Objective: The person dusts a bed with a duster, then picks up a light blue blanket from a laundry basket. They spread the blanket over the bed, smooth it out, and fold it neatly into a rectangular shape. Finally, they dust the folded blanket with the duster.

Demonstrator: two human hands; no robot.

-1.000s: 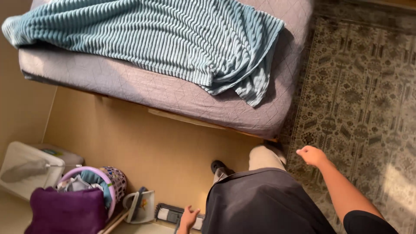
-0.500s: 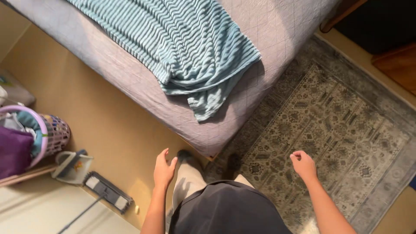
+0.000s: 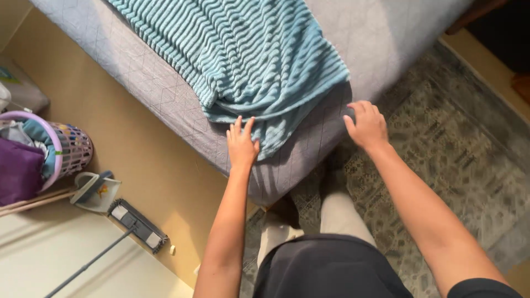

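Observation:
A teal ribbed blanket (image 3: 243,60) lies rumpled across a grey quilted mattress (image 3: 138,77), its lower edge hanging over the corner. My left hand (image 3: 242,144) rests flat, fingers spread, on the blanket's bottom edge at the mattress corner. My right hand (image 3: 366,124) is at the mattress side just right of the blanket, fingers curled toward the grey cover. Neither hand holds anything. My legs and dark shorts fill the bottom middle.
A patterned rug (image 3: 458,160) covers the floor to the right. At left stand a laundry basket (image 3: 66,149) with purple and teal cloth, a dustpan (image 3: 96,190) and a flat mop (image 3: 135,223). A tan floor runs along the bed.
Both hands have risen from beside my legs up to the mattress corner. The left now lies on the blanket edge. The view has drawn closer to the bed.

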